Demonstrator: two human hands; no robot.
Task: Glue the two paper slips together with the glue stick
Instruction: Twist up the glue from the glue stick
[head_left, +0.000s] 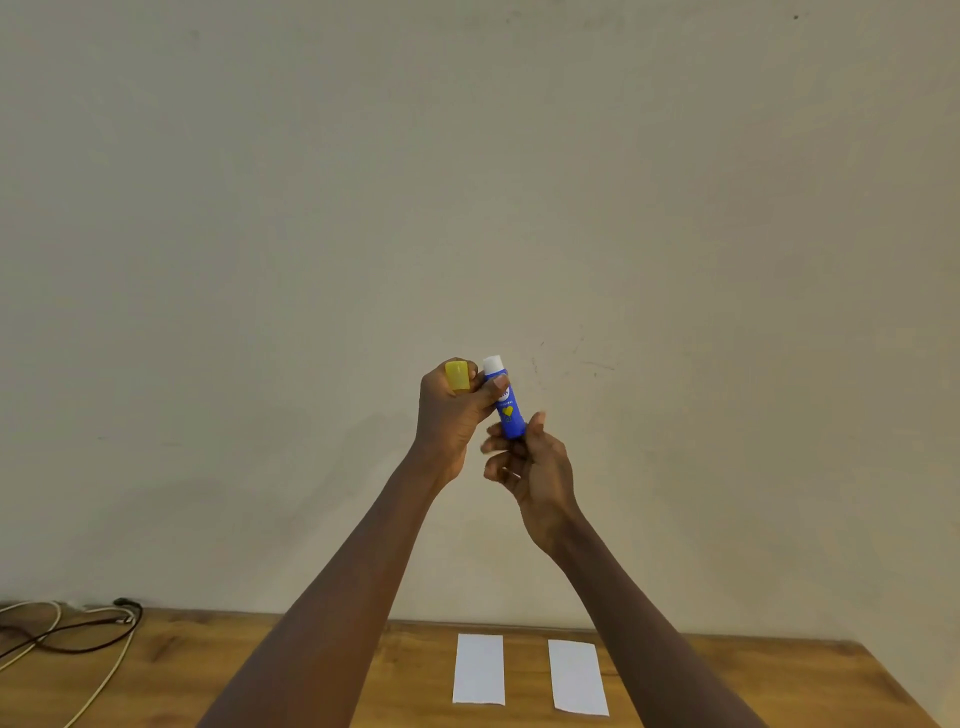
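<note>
**Glue stick uncapped and held up; slips on the table**

The left grip (451, 415) curls round the yellow cap (457, 375), thumb against the glue stick (506, 410). The right grip (537, 470) closes round the stick's base. We judge the stick light, rigid and smooth: best held mid-barrel. The left slip (479, 669) and right slip (577, 678) lie flat and apart on the near table (208, 670). They look thin and floppy, so pin them flat. The fingers hide the base, and the label is unreadable.

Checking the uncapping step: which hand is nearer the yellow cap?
Left. The left hand holds the cap; the right hand grips the glue stick lower down.
</note>
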